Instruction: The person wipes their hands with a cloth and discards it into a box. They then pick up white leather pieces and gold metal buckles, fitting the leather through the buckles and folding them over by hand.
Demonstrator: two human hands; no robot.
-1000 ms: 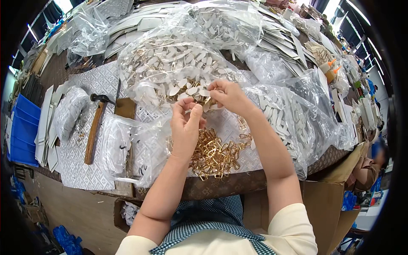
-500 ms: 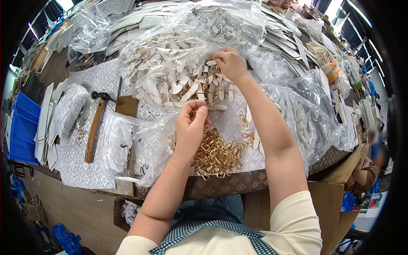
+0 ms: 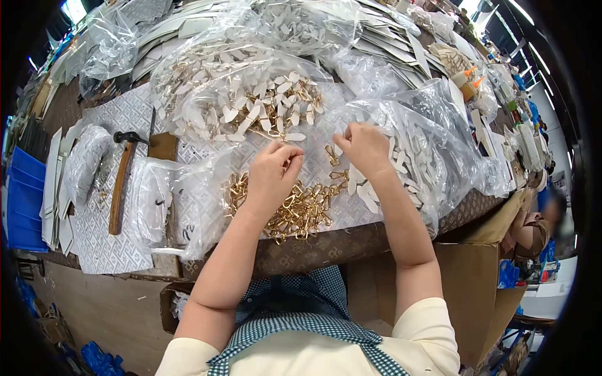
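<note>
My left hand is closed in a pinch above the pile of gold snap hooks; whatever lies between its fingertips is hidden. Just beyond those fingers lies a white tab with gold metal at its end. My right hand is also pinched, at the left edge of the loose white tabs. A pale tip shows at its fingers, too small to name surely. Two gold hooks lie apart, left of this hand. Farther back, white tabs joined to gold hooks form a heap in a clear plastic bag.
A hammer lies at left by a brown block. Wrapped plastic packs and a blue bin are also on that side. Stacked pale sheets line the back. A cardboard box stands at front right.
My right hand has left the bagged heap and come right and nearer, to the loose white tabs. My left hand stays over the hooks, its fingers more closed. The whole view has shifted slightly.
</note>
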